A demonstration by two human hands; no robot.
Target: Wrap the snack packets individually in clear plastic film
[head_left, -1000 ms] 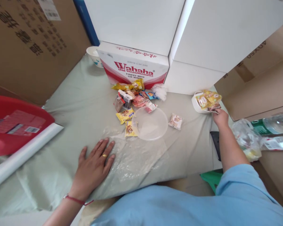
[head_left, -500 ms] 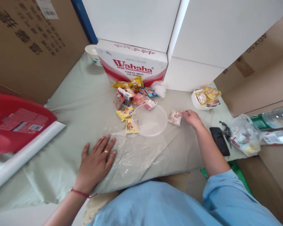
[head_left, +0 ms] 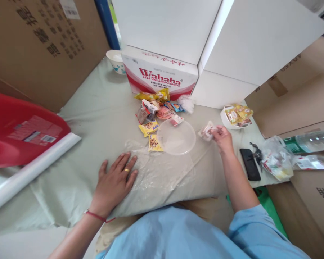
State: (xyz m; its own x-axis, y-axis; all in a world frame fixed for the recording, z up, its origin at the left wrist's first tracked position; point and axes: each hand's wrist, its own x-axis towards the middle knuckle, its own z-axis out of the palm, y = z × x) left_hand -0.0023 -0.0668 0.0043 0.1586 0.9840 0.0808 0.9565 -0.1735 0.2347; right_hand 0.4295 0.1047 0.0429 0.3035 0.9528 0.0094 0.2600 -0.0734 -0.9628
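My right hand (head_left: 223, 139) pinches the edge of a small white and pink snack packet (head_left: 206, 131), just right of a round translucent plastic lid (head_left: 178, 138). My left hand (head_left: 115, 181) lies flat with fingers spread on the cloth, beside a clear plastic sheet (head_left: 162, 172). Two yellow snack packets (head_left: 149, 128) lie at the lid's left edge. Behind the lid is a heap of mixed snack packets (head_left: 164, 112). To the right, a white container (head_left: 228, 120) holds yellow packets (head_left: 239, 113).
A Wahaba-style red and white water carton (head_left: 160, 73) and white boxes (head_left: 229, 46) stand at the back. At left are a red jug (head_left: 24, 129) and a white roll (head_left: 35, 172). A phone (head_left: 250, 164), plastic bag (head_left: 277, 158) and bottles (head_left: 313, 140) lie at right.
My right hand has taken hold of the white and pink packet and tilted it up. The view has shifted slightly; my left hand stays flat on the cloth.
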